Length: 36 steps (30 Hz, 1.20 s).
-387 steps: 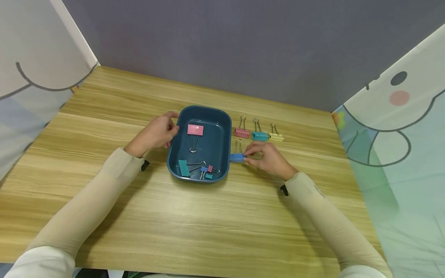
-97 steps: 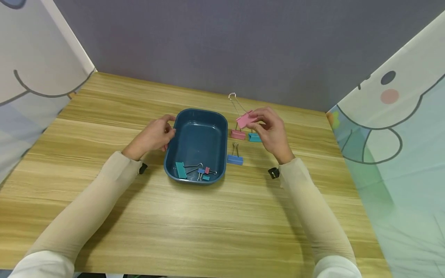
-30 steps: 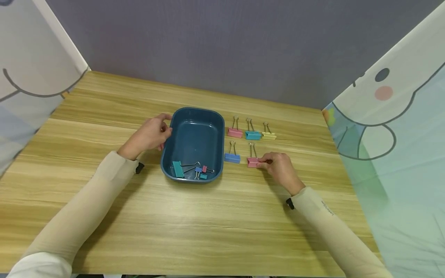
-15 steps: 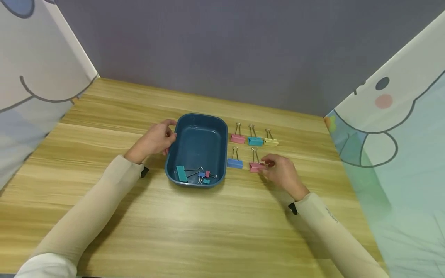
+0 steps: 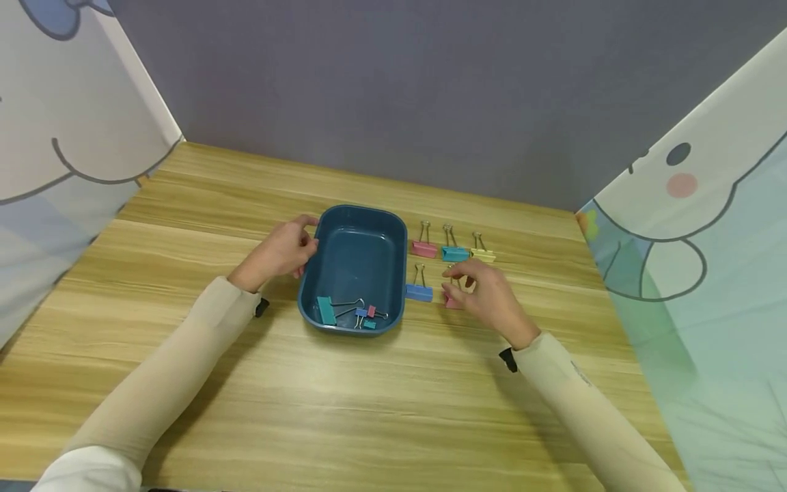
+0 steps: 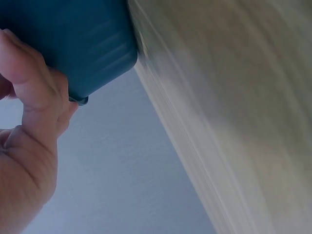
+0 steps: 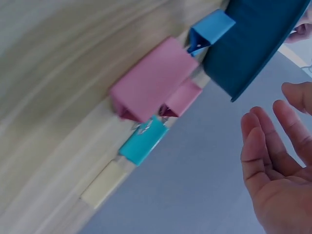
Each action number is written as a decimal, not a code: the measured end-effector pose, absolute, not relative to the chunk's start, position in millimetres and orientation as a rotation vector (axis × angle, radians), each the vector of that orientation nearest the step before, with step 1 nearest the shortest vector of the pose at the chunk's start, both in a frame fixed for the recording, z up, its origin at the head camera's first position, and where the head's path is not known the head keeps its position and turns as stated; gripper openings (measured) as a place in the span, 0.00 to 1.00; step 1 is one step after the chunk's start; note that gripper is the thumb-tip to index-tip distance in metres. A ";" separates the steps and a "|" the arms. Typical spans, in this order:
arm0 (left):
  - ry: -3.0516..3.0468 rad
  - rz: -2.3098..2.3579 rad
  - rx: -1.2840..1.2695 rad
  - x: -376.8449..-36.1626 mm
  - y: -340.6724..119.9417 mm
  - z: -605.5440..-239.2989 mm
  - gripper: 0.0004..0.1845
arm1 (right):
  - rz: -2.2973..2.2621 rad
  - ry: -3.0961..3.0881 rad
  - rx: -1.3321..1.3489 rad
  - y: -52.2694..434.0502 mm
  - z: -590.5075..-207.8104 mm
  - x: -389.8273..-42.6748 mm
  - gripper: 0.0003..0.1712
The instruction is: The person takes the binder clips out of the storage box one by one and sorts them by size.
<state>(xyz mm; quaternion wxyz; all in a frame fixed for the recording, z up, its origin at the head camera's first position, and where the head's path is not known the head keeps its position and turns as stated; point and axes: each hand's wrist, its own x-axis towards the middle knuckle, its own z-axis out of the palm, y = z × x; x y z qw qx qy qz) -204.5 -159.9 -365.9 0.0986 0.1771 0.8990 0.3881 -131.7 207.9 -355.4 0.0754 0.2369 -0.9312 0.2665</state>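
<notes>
Pink clip (image 5: 449, 301): where does it lie, and is your hand on it?

It lies on the desk (image 5: 369, 410), just right of the blue clip (image 5: 419, 292), in the nearer of two rows beside the blue tray (image 5: 363, 210). Your right hand (image 5: 486, 294) hovers just over it. The wrist view shows those fingers spread and released, grasping nothing.

And your left hand (image 5: 279, 249)?

It grips the tray's left rim, thumb over the edge and fingers curled against the outer wall.

How would you finish this placing well?

Judging from the rows, look at the clip before you draw away. Its body should sit level with the blue clip, and under the teal clip (image 5: 455, 253) of the far row. Its wire handles should point away from you like the others. Your hand hides part of it, so I cannot tell whether it is square. If it sits crooked, nudge one corner with a fingertip rather than lifting it. Lift your hand straight up, so a sleeve or finger does not drag the neighbours.
</notes>
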 end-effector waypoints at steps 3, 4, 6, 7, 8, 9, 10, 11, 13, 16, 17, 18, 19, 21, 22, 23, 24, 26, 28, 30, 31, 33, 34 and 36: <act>2.657 1.143 0.523 -205.1 -160.2 -366.2 0.25 | 0.848 -2.758 0.767 201.6 -353.9 -135.1 0.10; 2.658 1.139 0.520 -205.2 -160.3 -366.1 0.25 | 0.859 -2.745 0.787 199.5 -353.6 -136.3 0.10; 2.659 1.133 0.512 -205.4 -160.1 -365.9 0.25 | 0.890 -2.722 0.821 195.3 -353.1 -138.7 0.10; 2.657 1.134 0.506 -205.3 -160.0 -365.4 0.25 | 0.899 -2.715 0.836 193.3 -352.6 -139.6 0.10; 2.656 1.134 0.500 -205.3 -159.9 -365.1 0.25 | 0.903 -2.704 0.855 191.2 -352.0 -140.6 0.10; 2.655 1.132 0.496 -205.3 -159.8 -364.7 0.25 | 0.901 -2.698 0.872 189.2 -351.4 -141.4 0.10; 2.656 1.133 0.492 -205.3 -159.7 -364.3 0.25 | 0.904 -2.691 0.891 187.0 -350.8 -142.3 0.10; 2.655 1.135 0.489 -205.4 -159.6 -364.0 0.25 | 0.907 -2.686 0.913 184.7 -349.9 -143.1 0.10; 2.657 1.140 0.488 -205.3 -159.3 -363.5 0.25 | 0.912 -2.676 0.953 180.0 -348.5 -144.9 0.11; 2.667 1.152 0.490 -205.0 -159.0 -362.8 0.25 | 0.926 -2.661 1.025 172.0 -347.7 -148.0 0.11; 2.668 1.158 0.490 -204.8 -158.9 -362.7 0.25 | 0.931 -2.656 1.051 169.1 -347.5 -148.8 0.11; 2.671 1.164 0.493 -204.6 -158.8 -362.5 0.25 | 0.934 -2.648 1.076 166.1 -347.9 -150.0 0.11; 2.674 1.171 0.495 -204.4 -158.8 -362.4 0.25 | 0.940 -2.640 1.106 162.8 -348.4 -151.1 0.11; 2.675 1.179 0.500 -204.1 -159.0 -362.2 0.25 | 0.965 -2.619 1.165 156.0 -348.9 -153.2 0.11; 2.674 1.182 0.505 -204.0 -158.9 -362.1 0.24 | 0.974 -2.610 1.194 152.4 -349.2 -154.5 0.11; 2.674 1.180 0.512 -203.9 -159.0 -362.0 0.24 | 1.000 -2.606 1.222 148.7 -349.4 -155.6 0.11; 2.672 1.181 0.520 -203.9 -159.2 -362.0 0.24 | 1.010 -2.608 1.246 145.0 -349.9 -157.1 0.11; 2.674 1.179 0.521 -203.7 -159.0 -361.4 0.24 | 1.043 -2.628 1.290 137.1 -349.4 -159.2 0.12; 2.677 1.177 0.521 -203.5 -159.1 -361.0 0.24 | 1.052 -2.670 1.330 128.3 -348.7 -161.5 0.13; 2.675 1.183 0.521 -203.8 -159.0 -361.0 0.24 | 1.038 -2.719 1.379 119.6 -348.6 -164.2 0.14; 2.678 1.182 0.518 -203.8 -158.9 -360.9 0.24 | 1.031 -2.738 1.408 115.2 -348.6 -165.5 0.15; 2.675 1.184 0.523 -204.1 -158.7 -361.0 0.24 | 0.995 -2.771 1.464 107.4 -349.1 -168.2 0.16; 2.674 1.184 0.526 -204.3 -158.6 -361.0 0.24 | 0.980 -2.778 1.494 104.0 -349.4 -169.3 0.16; 2.674 1.177 0.536 -204.5 -158.5 -361.1 0.24 | 0.970 -2.788 1.542 98.5 -350.3 -170.8 0.16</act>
